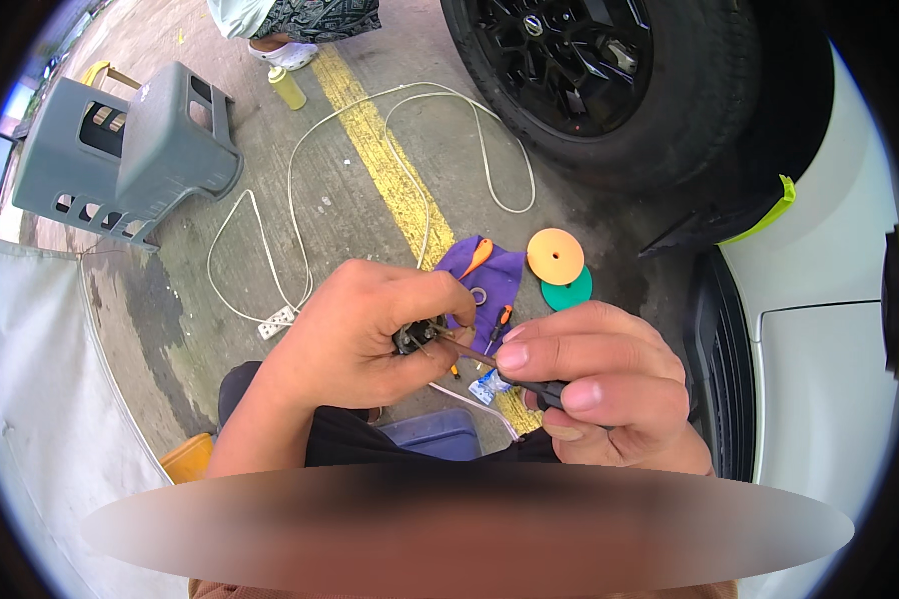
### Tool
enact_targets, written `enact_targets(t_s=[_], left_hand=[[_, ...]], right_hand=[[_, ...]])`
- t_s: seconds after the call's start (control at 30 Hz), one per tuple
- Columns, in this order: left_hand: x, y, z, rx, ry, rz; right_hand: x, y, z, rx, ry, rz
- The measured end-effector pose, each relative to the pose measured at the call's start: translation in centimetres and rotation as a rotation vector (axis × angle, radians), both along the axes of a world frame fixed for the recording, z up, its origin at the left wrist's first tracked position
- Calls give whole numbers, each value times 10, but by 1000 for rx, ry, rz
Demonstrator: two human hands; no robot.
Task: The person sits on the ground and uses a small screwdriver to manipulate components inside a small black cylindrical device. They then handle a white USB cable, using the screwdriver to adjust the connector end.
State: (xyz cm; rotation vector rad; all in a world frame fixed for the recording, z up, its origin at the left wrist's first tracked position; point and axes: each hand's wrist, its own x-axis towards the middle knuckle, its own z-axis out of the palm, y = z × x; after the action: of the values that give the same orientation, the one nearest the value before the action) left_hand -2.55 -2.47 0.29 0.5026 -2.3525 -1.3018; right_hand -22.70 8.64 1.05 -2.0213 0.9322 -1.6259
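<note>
My left hand [335, 324] is closed around a small black part [408, 339] with bare metal terminals or prongs on it; its exact kind is hard to make out. In my right hand [619, 374] is a thin screwdriver [534, 389], its dark handle pinched between thumb and fingers. The brownish shaft points left, and its tip meets the black part at my left fingertips. Beyond both hands a purple cloth [511, 272] lies on the ground, bearing an orange-handled tool [479, 256], an orange-and-black screwdriver [504, 317] and a small ring [479, 297].
An orange disc [554, 250] overlaps a green disc [574, 292] by the cloth. A white cord loops from a power strip [277, 321] across the concrete. Grey plastic stools [175, 140] stand left. A car wheel [609, 90] and white bodywork [819, 250] border the right. Another person [300, 25] is at the far side.
</note>
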Motion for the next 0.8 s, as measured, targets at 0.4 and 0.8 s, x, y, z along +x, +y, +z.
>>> enact_targets(t_s=[0.4,0.8], left_hand=[[-1,3,-1,-49,-37,21],[-3,3,-3,-79,-36,6]], right_hand=[[3,-3,-1,-95,24,4],[0,1,6,55,123,-18]])
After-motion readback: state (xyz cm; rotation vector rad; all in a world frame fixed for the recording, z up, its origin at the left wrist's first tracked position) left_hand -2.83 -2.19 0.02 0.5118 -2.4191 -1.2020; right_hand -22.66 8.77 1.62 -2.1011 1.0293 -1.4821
